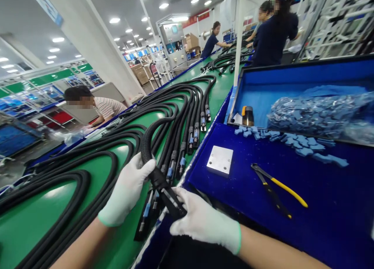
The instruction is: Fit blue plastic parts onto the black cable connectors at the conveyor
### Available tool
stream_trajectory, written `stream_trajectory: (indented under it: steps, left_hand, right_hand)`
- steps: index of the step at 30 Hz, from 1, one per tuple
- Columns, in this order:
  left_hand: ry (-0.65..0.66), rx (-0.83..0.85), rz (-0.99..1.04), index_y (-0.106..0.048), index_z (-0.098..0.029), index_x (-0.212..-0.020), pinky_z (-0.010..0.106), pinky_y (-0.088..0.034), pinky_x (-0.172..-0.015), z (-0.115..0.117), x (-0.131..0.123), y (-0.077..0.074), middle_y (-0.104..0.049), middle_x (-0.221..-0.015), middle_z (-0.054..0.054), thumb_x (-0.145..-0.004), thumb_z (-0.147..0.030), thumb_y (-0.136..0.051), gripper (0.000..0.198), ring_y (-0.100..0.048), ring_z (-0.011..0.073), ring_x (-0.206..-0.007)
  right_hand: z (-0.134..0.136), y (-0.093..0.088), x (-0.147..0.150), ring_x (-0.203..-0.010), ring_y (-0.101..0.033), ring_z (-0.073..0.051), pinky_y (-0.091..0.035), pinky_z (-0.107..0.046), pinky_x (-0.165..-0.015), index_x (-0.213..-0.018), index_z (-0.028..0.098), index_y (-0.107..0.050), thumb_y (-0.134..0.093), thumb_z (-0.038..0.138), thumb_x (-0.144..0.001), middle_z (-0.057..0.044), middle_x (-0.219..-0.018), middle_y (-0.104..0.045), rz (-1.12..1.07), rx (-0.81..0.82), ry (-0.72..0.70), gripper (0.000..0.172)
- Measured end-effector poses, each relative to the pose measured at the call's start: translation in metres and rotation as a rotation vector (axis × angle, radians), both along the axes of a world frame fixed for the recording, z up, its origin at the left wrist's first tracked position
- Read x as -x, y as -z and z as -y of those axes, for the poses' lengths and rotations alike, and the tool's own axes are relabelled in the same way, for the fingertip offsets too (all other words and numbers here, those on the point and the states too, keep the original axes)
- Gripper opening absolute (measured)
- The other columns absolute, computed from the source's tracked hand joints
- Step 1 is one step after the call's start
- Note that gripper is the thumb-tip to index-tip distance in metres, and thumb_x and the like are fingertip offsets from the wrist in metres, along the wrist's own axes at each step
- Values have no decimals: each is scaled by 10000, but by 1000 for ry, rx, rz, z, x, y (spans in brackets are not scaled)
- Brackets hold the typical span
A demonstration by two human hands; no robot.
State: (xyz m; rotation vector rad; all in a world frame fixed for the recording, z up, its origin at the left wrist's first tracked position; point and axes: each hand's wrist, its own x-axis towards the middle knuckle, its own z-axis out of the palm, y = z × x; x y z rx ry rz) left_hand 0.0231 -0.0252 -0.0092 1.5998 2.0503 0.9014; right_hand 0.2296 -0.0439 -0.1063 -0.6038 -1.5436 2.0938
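Note:
A black corrugated hose (149, 138) is held up over the edge between the green belt and the blue table. My left hand (127, 189), in a white glove, is wrapped round the hose just above its end fitting. Lower down, my gloved right hand (201, 218) grips the black end fitting (167, 193) between thumb and fingers. Beneath and beside it lie several more hoses (178, 144), their ends pointing at the belt's near edge. Some of those ends carry small light-blue clips (147, 210).
On the blue table (248, 238) lie a metal block (220, 160), yellow-and-black-handled pincers (277, 189) and scattered blue clips (304, 144). A blue tray (263, 82) behind holds a plastic bag of clips (315, 113). Several co-workers stand or lean along the green belt (58, 195).

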Motion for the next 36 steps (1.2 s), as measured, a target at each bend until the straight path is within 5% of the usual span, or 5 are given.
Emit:
stream_trajectory:
  steps: [10,19,25,31,36]
  left_hand:
    - [984,-204,-743,-642,-360,-1347,657,-290,-1150,-9,-18,34,-701,-1183,84,-891,-351,-708,461,-589,342,-1194]
    - [933,-52,-666,-683,-346,-1305,454,-495,-1002,-20,-39,22,-666,-1281,84,-920,-321,-664,386,-627,296,-1132]
    - [882,62,-309,-704,-236,-1003,336,-540,-920,-1,-62,54,-694,-1069,56,-965,-240,-570,139,-657,202,-971]
    - [695,21,-197,-699,-268,-1172,381,-551,-979,7,-80,79,-714,-1116,57,-996,-280,-509,259,-673,223,-1035]
    - [652,-61,-87,-710,-251,-1177,411,-519,-1046,-10,-110,73,-713,-1157,63,-978,-223,-479,306,-669,234,-1098]
  right_hand:
    - [-26,-22,-97,-695,-600,-148,-458,-238,-638,-1088,254,-654,-554,67,-677,46,-884,-684,260,-335,26,462]
    - [-22,-21,-115,-980,-651,-216,-471,-310,-874,-1104,227,-680,-625,124,-818,-35,-1090,-710,479,-638,331,309]
    - [-16,-27,-146,-925,-657,-228,-482,-319,-804,-1135,233,-662,-656,283,-884,-65,-1076,-700,643,-647,270,256]
    - [-22,20,-198,-885,-608,-338,-453,-431,-765,-831,154,-644,-715,428,-824,-161,-924,-627,1466,-832,541,284]
    - [-24,44,-201,-811,-593,-260,-427,-341,-668,-781,177,-558,-595,153,-775,-113,-876,-604,1421,-837,663,44]
